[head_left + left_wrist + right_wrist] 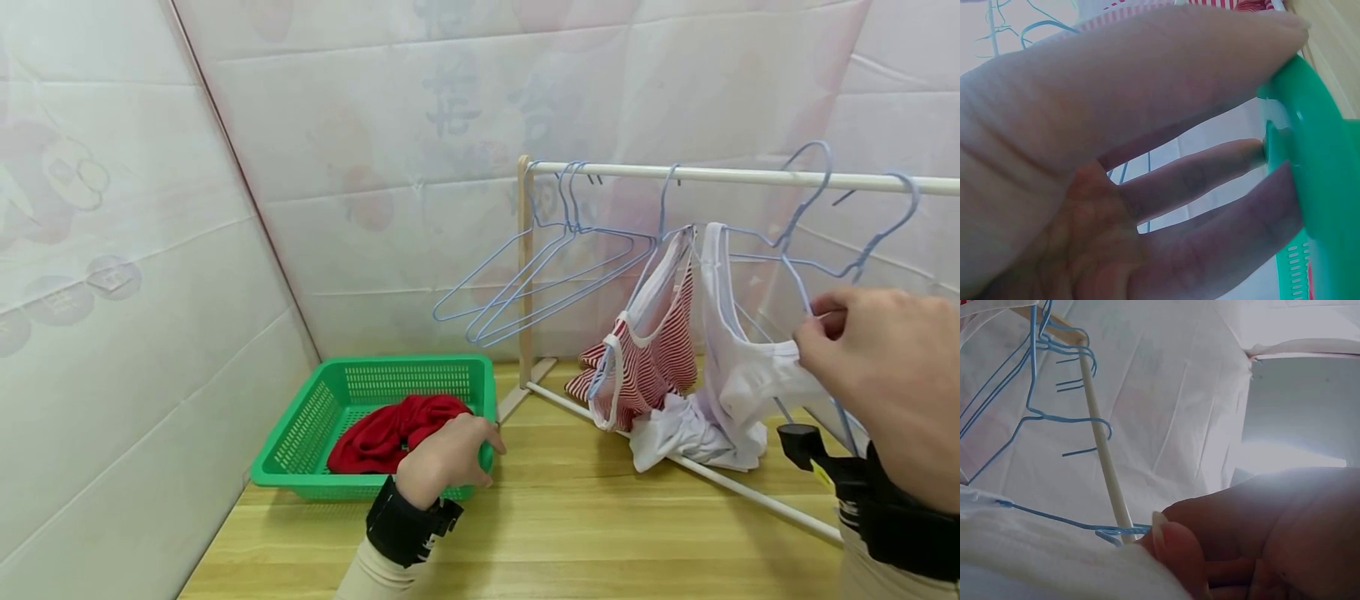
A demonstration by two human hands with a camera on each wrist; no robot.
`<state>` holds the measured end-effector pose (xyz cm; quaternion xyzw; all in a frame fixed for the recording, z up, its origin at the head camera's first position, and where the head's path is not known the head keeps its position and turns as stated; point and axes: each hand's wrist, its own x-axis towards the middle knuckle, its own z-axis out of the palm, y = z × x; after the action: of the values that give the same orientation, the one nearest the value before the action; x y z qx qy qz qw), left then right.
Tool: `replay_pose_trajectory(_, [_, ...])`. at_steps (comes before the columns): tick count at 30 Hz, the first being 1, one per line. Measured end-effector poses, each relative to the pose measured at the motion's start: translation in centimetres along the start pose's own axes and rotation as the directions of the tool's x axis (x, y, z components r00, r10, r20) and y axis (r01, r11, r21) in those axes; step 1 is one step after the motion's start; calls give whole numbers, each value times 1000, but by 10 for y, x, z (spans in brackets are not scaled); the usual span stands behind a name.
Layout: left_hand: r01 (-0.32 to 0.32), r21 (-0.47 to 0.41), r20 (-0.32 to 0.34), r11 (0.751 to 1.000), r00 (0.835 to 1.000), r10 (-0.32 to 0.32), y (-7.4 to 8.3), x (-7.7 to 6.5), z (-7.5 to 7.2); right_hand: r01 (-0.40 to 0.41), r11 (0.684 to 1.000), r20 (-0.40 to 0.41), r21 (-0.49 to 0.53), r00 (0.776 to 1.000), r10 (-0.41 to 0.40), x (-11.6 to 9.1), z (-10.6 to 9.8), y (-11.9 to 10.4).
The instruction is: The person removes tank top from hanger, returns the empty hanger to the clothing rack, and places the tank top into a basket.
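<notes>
At the right, my right hand (pixel 885 367) pinches a white tank top (pixel 738 367) by its near strap, with thumb and curled fingers beside the blue hanger (pixel 801 275). The top's other strap hangs on the hanger, whose hook is over the rail. In the right wrist view the white cloth (pixel 1054 562) fills the lower left, partly covered by the thumb. My left hand (pixel 453 458) lies over the right rim of a green basket (pixel 300 481), fingers mostly straight, thumb tip and fingertips right at the rim (pixel 1316 125). Red clothing (pixel 382 433) lies crumpled inside.
A white rail (pixel 622 171) on a wooden post (pixel 526 275) carries several blue hangers (pixel 480 287) at its left end. Beside them hangs a red-and-white striped tank top (pixel 660 350). The rack's lower bar (pixel 750 496) crosses the wooden table (pixel 570 533).
</notes>
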<state>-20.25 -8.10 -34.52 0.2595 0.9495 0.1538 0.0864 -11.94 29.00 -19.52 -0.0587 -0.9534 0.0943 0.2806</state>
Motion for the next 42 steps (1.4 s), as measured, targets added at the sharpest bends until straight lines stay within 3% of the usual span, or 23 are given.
replay_pose_trajectory(5, [6,3,4,1000,1000,-6,0,0,1,-2,1000,-49,19,999,3,-4,-2,-6])
replay_pose_trajectory(13, [-2,-5,5,1000,1000,2,1,1,1,95,995,-160,19,983,-91,-22,7,-5])
replay_pose_trajectory(19, [6,-10,8,1000,1000,-6,1,1,1,124,992,-147,5,981,-122,-30,12,-2])
replay_pose_trajectory(24, [11,-9,10,1000,1000,-11,1,0,1,131,990,-167,59,979,-120,-37,18,5])
replay_pose_trajectory(35, [-11,17,-1,1000,1000,11,-1,1,1,58,981,-97,185,994,-41,-61,28,12])
replay_pose_trajectory(42, [-12,18,-7,1000,1000,12,0,0,0,148,983,-154,109,979,-131,-72,35,13])
